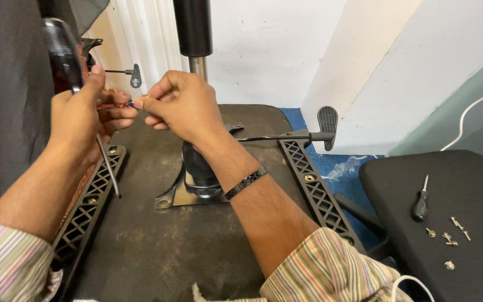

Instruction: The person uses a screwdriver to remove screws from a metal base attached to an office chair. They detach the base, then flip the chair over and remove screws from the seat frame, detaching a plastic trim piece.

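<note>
At far left, the left hand [82,120] is closed around a screwdriver [71,78], its dark handle rising above the fist and its thin shank running down past the left lattice bracket [93,196]; thumb and forefinger of this hand also reach toward a small part held between both hands. The right hand [183,106] meets it fingertip to fingertip, pinched together on that small part, which is too hidden to identify. Both hands hover above the upturned underside of a chair seat [152,240], dark and fabric-covered, with a metal mounting plate [177,196] and gas cylinder [194,33] at centre. Judged by appearance, the screwdriver is light and rigid, its smooth handle best taken in a full wrap; the pinched part is tiny and easily dropped, calling for a fingertip hold. Further right lie a lever with paddle grip [326,122] and the right lattice bracket [317,190]. At far right, a second black seat pad [476,179] bears a small screwdriver [421,204] and loose screws [451,237].
</note>
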